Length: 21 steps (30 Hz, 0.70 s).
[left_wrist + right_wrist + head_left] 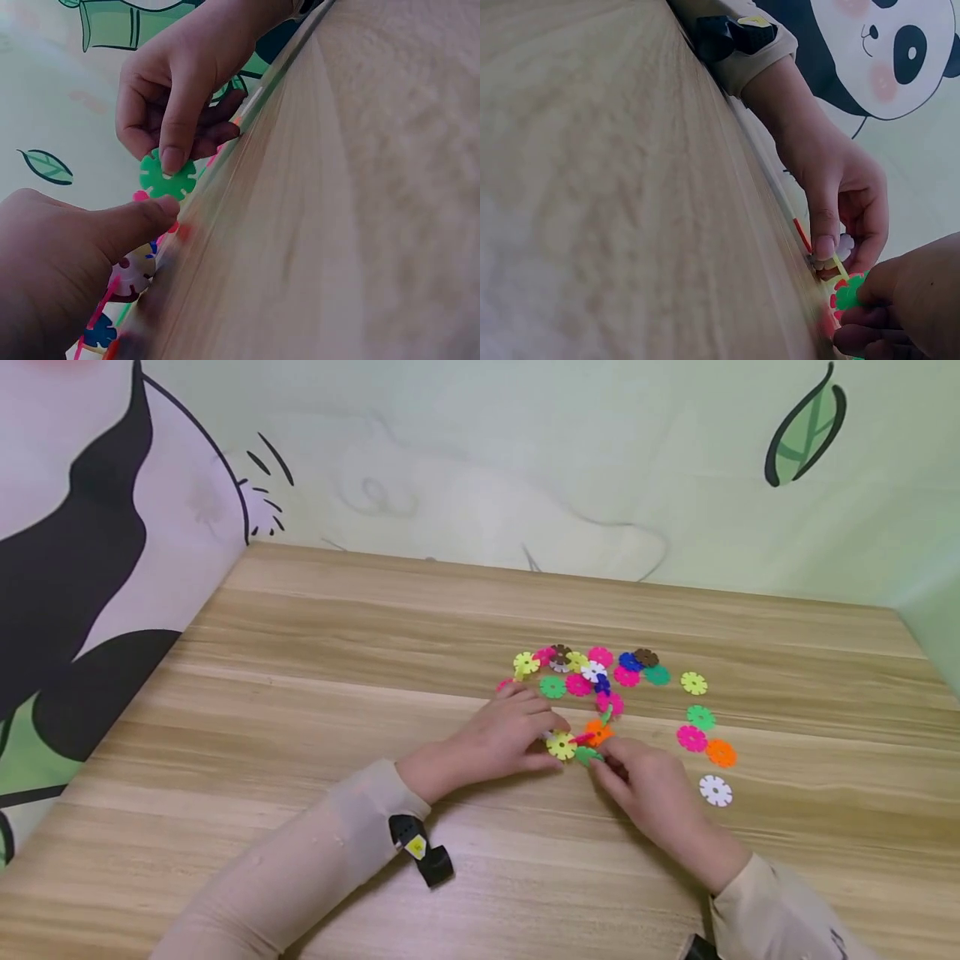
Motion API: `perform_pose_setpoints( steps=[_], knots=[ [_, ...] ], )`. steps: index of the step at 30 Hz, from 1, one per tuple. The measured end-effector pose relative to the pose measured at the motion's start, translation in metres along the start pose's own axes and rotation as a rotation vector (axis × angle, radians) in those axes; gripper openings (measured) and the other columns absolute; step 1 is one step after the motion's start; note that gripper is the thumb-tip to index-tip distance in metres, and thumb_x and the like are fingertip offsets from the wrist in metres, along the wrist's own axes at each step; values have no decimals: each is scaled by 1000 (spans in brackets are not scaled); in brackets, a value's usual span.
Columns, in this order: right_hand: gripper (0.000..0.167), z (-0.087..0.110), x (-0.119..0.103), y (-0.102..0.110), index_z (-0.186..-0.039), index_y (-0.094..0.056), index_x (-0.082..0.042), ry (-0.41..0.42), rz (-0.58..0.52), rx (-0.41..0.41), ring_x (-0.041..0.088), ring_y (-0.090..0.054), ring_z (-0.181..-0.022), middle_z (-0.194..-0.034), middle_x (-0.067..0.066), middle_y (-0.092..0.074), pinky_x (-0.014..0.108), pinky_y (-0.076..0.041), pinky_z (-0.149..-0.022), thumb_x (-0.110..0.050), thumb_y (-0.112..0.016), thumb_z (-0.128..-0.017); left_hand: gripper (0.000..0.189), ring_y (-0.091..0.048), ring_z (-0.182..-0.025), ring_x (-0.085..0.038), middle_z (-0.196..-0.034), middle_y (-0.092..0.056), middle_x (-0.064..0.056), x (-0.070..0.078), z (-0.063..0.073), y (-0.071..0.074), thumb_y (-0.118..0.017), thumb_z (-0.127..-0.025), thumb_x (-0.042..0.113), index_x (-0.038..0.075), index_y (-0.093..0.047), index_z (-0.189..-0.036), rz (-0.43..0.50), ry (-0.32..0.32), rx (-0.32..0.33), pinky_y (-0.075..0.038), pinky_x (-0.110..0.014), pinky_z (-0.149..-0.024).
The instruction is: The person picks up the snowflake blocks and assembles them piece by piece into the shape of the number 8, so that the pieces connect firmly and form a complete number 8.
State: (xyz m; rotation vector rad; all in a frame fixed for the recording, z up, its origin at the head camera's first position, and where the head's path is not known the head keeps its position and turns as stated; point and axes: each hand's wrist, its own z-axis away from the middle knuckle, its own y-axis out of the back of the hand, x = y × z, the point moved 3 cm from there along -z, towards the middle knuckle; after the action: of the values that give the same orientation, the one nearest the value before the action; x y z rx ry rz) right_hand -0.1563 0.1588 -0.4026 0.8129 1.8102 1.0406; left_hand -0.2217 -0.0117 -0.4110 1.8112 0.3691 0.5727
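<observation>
Plastic snowflake discs with notched rims, several slotted together, lie between the two hands. My left hand [510,735] pinches a white snowflake disc [844,249] at the left end of this cluster, its fingers partly hiding it. Joined beside it is a yellow snowflake disc [561,746]. From the right, my right hand [652,781] pinches a green snowflake disc [166,182] between thumb and fingers, close against the yellow one. An orange snowflake disc [598,732] and a pink disc seen edge-on [582,738] sit just behind.
Behind the hands a chain of joined discs, with a white disc [593,672] and a light green disc [552,687] in it, curves across the wooden table [337,652]. Several loose discs lie to the right, among them a white one [716,791] and an orange one [722,753].
</observation>
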Motion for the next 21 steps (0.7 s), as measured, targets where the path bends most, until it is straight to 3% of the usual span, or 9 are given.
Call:
perform_pose_setpoints(
  steps=[6, 9, 21],
  knots=[
    [3, 1, 3, 0, -86, -68, -10, 19, -9, 20, 7, -53, -65, -74, -2, -64, 27, -49, -62, -11, -68, -89, 36, -58, -106, -17, -103, -68, 1, 3, 0, -1, -68, -87, 41, 13, -67, -109, 27, 15, 12, -33, -39, -111],
    [3, 2, 5, -1, -90, -70, -8, 3, -22, 30, 6, -53, -63, -71, -4, -62, 27, -50, -63, -10, -68, -88, 36, -58, -106, -18, -102, -68, 0, 5, 0, -1, -69, -87, 39, 12, -68, -109, 56, 30, 19, -33, -38, -111],
    [4, 4, 4, -2, -88, -70, -6, 32, -1, 70, 14, -65, -73, -80, 3, -69, 34, -56, -69, -10, -69, -87, 39, -60, -109, -19, -105, -70, -2, 5, 0, -1, -69, -86, 40, 10, -68, -111, 83, 76, 25, -34, -40, -111]
  ],
)
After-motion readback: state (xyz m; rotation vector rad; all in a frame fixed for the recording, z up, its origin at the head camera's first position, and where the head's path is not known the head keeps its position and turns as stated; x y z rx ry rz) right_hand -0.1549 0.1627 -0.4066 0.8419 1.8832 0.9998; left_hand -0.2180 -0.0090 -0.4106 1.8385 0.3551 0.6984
